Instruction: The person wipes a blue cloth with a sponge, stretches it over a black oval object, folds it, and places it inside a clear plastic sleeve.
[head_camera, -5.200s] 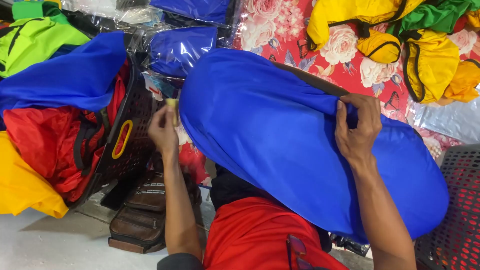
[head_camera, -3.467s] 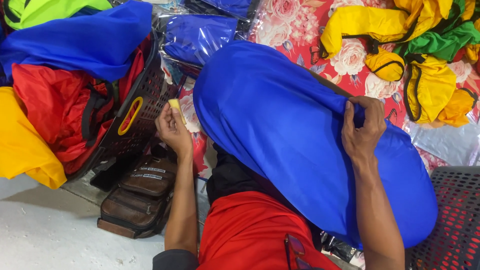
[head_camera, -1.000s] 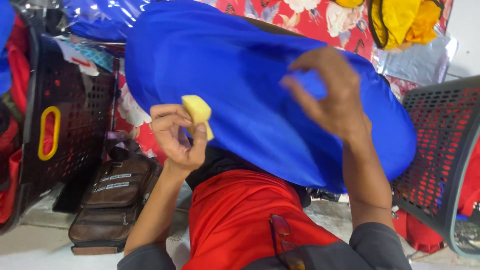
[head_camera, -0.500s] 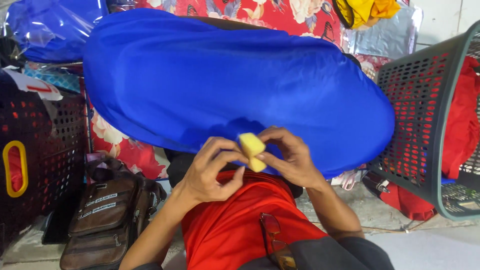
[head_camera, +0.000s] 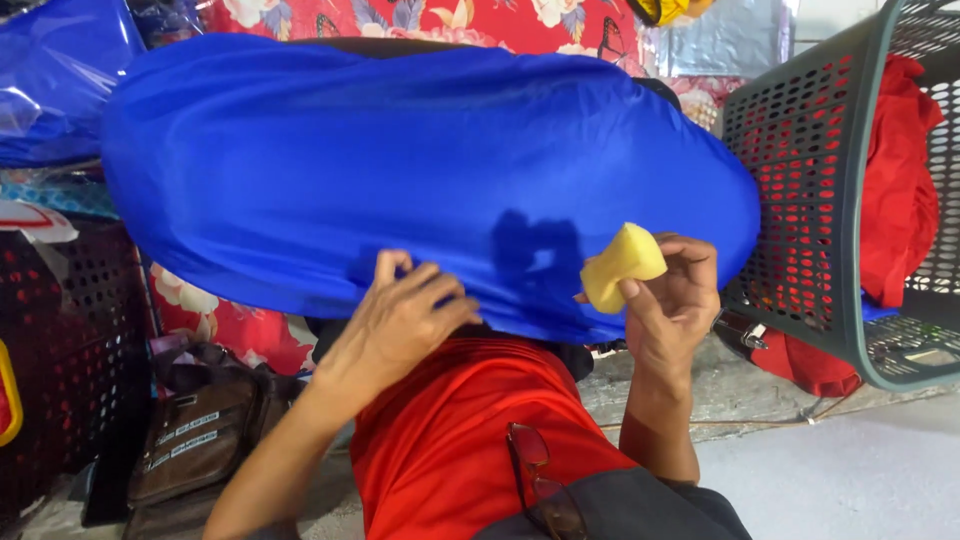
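Observation:
A big blue fabric cover (head_camera: 400, 170) is stretched over a rounded form across my lap. My left hand (head_camera: 400, 320) presses flat on its lower edge, fingers spread on the cloth. My right hand (head_camera: 670, 300) holds a small yellow sponge (head_camera: 622, 264) between thumb and fingers, just off the fabric's lower right edge. A darker damp-looking patch (head_camera: 535, 250) shows on the blue cloth beside the sponge. My red shirt (head_camera: 470, 430) is below.
A grey perforated basket (head_camera: 830, 200) with red fabric (head_camera: 900, 170) stands at right. A black crate (head_camera: 70, 330) and a brown bag (head_camera: 200, 430) sit at left. Red floral cloth (head_camera: 420, 20) lies behind, and a blue plastic-wrapped bundle (head_camera: 50, 80) at top left.
The yellow sponge passed from my left hand to my right. My left hand dropped onto the fabric's lower edge. The view swung right, bringing the grey basket into sight.

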